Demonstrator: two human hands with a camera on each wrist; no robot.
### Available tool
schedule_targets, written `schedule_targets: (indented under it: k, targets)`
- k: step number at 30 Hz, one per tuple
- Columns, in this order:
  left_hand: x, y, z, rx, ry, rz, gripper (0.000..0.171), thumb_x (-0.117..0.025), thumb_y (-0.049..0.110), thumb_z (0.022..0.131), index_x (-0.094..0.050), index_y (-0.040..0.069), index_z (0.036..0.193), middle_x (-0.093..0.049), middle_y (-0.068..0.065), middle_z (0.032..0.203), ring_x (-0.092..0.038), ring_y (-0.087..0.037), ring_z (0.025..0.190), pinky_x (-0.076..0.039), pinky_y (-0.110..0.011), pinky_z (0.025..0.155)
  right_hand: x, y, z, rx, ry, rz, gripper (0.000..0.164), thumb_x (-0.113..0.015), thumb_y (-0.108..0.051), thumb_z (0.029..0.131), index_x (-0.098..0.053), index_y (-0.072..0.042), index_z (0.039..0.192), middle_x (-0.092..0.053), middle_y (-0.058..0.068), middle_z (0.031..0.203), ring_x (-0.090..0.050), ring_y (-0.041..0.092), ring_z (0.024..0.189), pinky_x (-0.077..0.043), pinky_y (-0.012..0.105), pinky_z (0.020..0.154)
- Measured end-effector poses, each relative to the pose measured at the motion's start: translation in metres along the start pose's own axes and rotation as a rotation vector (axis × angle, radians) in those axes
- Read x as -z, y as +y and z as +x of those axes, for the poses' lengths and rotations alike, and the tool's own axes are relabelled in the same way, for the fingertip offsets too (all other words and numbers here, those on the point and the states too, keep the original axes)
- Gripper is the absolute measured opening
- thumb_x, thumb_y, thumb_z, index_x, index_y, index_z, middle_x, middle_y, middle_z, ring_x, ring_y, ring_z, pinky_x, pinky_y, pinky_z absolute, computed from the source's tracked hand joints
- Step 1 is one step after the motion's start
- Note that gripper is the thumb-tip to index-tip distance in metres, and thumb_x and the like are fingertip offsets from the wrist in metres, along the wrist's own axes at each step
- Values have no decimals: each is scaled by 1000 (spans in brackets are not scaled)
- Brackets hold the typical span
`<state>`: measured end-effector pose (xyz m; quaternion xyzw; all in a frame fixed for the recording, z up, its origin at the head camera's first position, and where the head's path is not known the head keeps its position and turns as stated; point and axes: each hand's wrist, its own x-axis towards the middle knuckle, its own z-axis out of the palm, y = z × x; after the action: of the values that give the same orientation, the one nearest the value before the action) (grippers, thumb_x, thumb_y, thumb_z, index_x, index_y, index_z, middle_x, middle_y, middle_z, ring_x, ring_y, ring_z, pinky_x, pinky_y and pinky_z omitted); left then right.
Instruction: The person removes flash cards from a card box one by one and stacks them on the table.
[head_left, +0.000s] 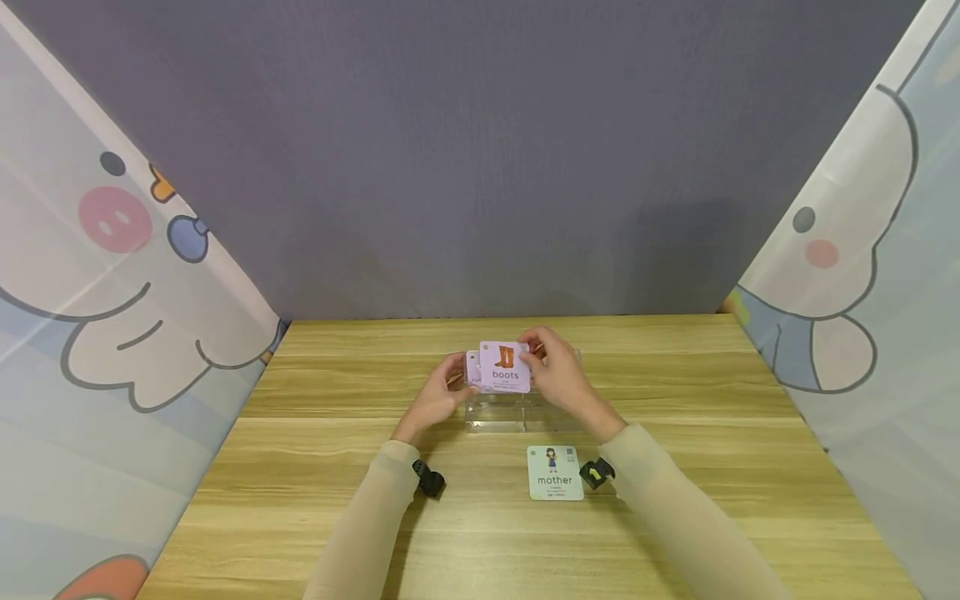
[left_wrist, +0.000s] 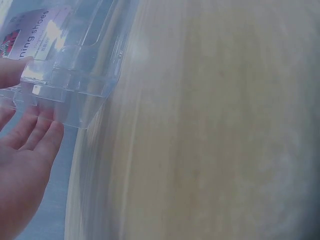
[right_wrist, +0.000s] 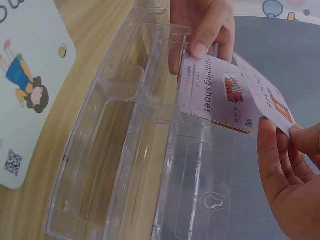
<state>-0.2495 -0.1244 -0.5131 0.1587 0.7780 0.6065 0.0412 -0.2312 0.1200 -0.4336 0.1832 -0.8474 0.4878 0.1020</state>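
Left hand and right hand both reach forward over the wood-grain bench in my head view, with beige sleeves down to the wrists and a small black camera strapped to each. Nearest me, between the forearms and just beside the right wrist, the "mother" card lies flat, face up. Beyond it I have the clear plastic card holder, stepped in tiers with dividers. I see the left hand clasping its left end, thumb in front and fingers behind. At that end the lilac "running shoes" card sits in the rear tier, another card's edge showing behind it. The right hand pinches the lilac "boots" card near its upper right corner, holding it up so it overlaps "running shoes" in my head view; I can't tell whether the two touch. Farther off, a dark grey panel stands behind the bench, with cartoon-printed sheets on either side.
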Motion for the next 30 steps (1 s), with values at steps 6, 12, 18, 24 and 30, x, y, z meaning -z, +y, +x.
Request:
schedule_targets:
  k: [6, 12, 18, 24, 30]
  targets:
    - [-1, 0, 1, -9, 1, 5, 63, -72, -6, 88, -45, -2, 145, -56, -20, 136, -50, -39, 132, -36, -49, 119, 6, -2, -2, -4, 0, 82, 19, -62, 6, 97, -62, 0, 115, -60, 14, 98, -58, 25, 82, -57, 28, 54]
    - [0, -2, 3, -12, 2, 16, 64, -73, -5, 87, -45, -2, 145, -56, -20, 136, -51, -38, 132, -37, -48, 119, 13, -8, -6, -18, -13, 109, 18, -62, 4, 98, -62, 0, 116, -58, 14, 98, -55, 24, 79, -54, 28, 47]
    - [1, -2, 2, 0, 2, 26, 65, -73, -4, 87, -45, -1, 146, -56, -18, 137, -50, -37, 133, -38, -46, 118, 19, -16, -10, -35, -12, 151, 19, -62, 4, 98, -62, 0, 116, -58, 15, 98, -57, 26, 79, -57, 37, 49]
    - [1, -1, 1, -4, -1, 28, 64, -73, -4, 88, -45, -2, 146, -56, -19, 137, -50, -37, 133, -38, -47, 118, 23, -17, -13, -38, -8, 166, 19, -62, 4, 98, -61, 1, 117, -57, 15, 98, -57, 26, 78, -58, 45, 51]
    - [1, -2, 1, -4, 5, 23, 64, -73, -4, 88, -44, -2, 146, -56, -19, 136, -50, -37, 132, -38, -47, 118, 26, -19, -18, -26, -7, 172, 19, -62, 5, 97, -61, 1, 115, -57, 15, 96, -57, 25, 77, -58, 40, 50]
